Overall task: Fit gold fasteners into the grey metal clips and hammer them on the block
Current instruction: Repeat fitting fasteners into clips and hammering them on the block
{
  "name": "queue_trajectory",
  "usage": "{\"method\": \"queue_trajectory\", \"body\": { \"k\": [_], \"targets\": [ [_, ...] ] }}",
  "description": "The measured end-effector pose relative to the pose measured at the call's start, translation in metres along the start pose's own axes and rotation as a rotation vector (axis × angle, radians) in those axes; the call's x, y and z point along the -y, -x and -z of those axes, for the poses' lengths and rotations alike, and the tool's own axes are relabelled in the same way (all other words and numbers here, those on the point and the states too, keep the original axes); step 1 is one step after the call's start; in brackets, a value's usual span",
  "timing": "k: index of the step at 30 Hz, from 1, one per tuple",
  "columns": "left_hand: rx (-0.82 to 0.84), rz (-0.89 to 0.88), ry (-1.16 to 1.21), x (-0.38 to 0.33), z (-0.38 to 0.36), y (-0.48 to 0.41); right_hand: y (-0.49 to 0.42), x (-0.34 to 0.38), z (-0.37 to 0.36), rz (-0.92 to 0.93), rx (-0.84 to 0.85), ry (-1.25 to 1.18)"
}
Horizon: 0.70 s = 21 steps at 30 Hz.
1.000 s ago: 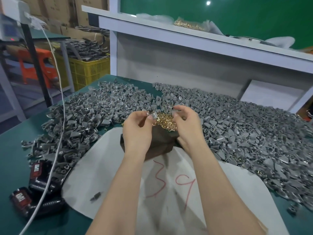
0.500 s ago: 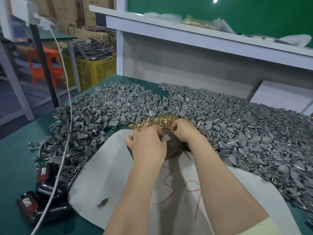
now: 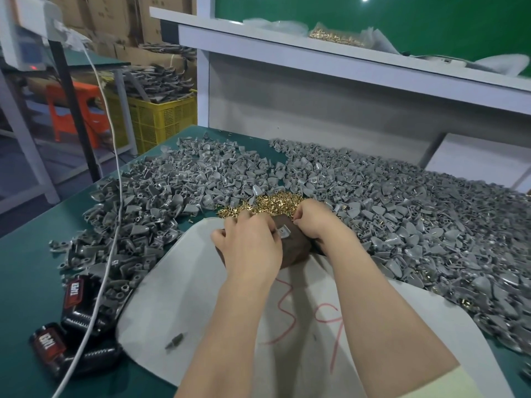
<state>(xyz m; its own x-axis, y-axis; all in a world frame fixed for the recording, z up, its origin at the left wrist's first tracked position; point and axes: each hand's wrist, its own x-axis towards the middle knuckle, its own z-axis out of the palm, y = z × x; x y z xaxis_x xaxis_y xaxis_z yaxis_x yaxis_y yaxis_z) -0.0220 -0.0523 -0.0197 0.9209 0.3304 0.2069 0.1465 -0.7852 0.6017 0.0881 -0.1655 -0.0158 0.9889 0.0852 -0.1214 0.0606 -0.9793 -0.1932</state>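
Grey clip (image 3: 284,232): held on top of the block, between the two hands; only one pale bent end is seen.
Block (image 3: 297,249): dark brown, set on the white sheet, just in front of the gold fasteners.
Left hand (image 3: 249,244): fingers are curled down over the block, their tips gripping the grey clip.
Right hand (image 3: 314,222): fingers are curled, with thumb and forefinger drawn together just beside the grey clip; whether anything is pinched cannot be told.
Gold fasteners (image 3: 273,203): a loose heap at the far edge of the block, partly covered by the fingers.
Clip heap (image 3: 416,214): grey clips are spread over the green table (image 3: 31,271) to the left, behind and right of the block.
White sheet (image 3: 198,297): laid under the forearms and marked in red.
White cable (image 3: 115,179): run across the left-hand clips and over the black and red objects (image 3: 73,294).
Shelf (image 3: 344,61): a clear bag of gold pieces (image 3: 336,37) is carried on it.
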Motion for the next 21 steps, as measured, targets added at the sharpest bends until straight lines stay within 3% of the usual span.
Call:
{"method": "queue_trajectory", "body": {
  "k": [5, 10, 18, 21],
  "targets": [
    [-0.002, -0.005, -0.002, 0.000, 0.000, 0.000, 0.003, -0.002, -0.001, 0.012, -0.078, -0.078],
    [0.001, 0.004, 0.005, -0.001, 0.001, 0.000, 0.021, -0.007, 0.015, -0.001, -0.273, -0.429],
    [0.025, -0.014, -0.010, -0.003, 0.001, 0.000, 0.070, -0.018, 0.018, 0.042, -0.176, -1.016],
    [0.019, -0.021, -0.014, -0.005, 0.000, 0.001, 0.078, -0.018, 0.008, 0.078, -0.189, -1.129]
  ]
}}
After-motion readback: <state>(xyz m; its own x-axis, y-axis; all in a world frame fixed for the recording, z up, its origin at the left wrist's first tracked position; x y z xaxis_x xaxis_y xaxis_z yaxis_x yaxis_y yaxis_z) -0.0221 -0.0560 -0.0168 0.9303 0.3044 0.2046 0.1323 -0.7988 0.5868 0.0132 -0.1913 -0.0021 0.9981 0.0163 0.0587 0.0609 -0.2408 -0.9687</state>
